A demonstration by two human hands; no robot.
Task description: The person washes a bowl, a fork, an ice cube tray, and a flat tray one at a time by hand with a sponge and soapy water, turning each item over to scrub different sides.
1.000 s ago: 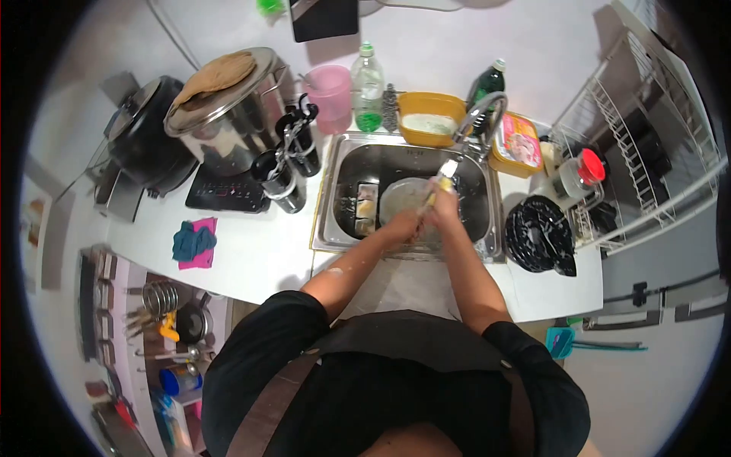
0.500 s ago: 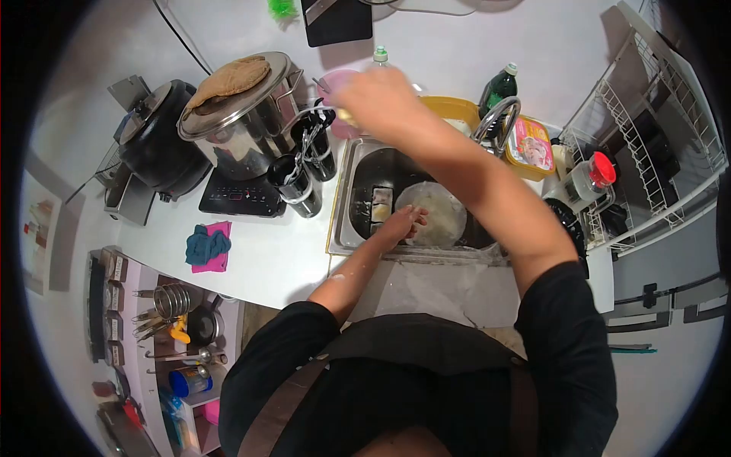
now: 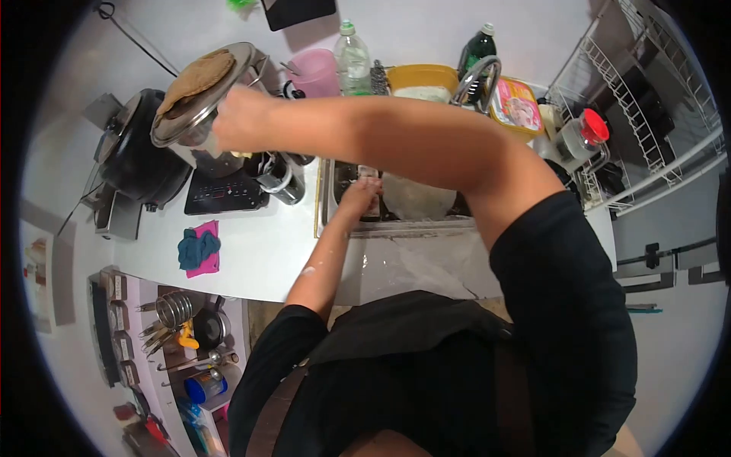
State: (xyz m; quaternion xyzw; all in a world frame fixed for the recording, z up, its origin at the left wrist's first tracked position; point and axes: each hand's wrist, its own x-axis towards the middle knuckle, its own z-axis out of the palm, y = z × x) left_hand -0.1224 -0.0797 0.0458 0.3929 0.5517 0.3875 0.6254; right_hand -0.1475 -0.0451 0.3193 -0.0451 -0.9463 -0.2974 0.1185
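My right arm stretches across to the left above the counter. Slightly blurred, my right hand (image 3: 247,122) is closed in front of the steel pot (image 3: 247,72). A bit of a small yellowish thing (image 3: 242,154) pokes out under its fingers; the rest is hidden. Below it stands a black-and-steel cup (image 3: 285,186) with utensils in it. Down in the sink (image 3: 327,217), my left hand (image 3: 359,198) lies with fingers stretched over a narrow rectangular holder (image 3: 368,172). To its right sits a round bowl (image 3: 419,199) of cloudy water, partly behind my right forearm.
An induction cooker (image 3: 221,196) and a black lidded cooker (image 3: 137,148) are at the left. A teal cloth (image 3: 198,247) lies on a pink one. Behind the sink stand a pink tub (image 3: 314,72), a clear bottle (image 3: 354,65), a yellow basin (image 3: 422,76) and the tap (image 3: 487,68).
My right hand has swung left from behind the sink to the pot, the yellowish thing still in it. My left hand has moved left from the bowl onto the rectangular holder. The view has shifted.
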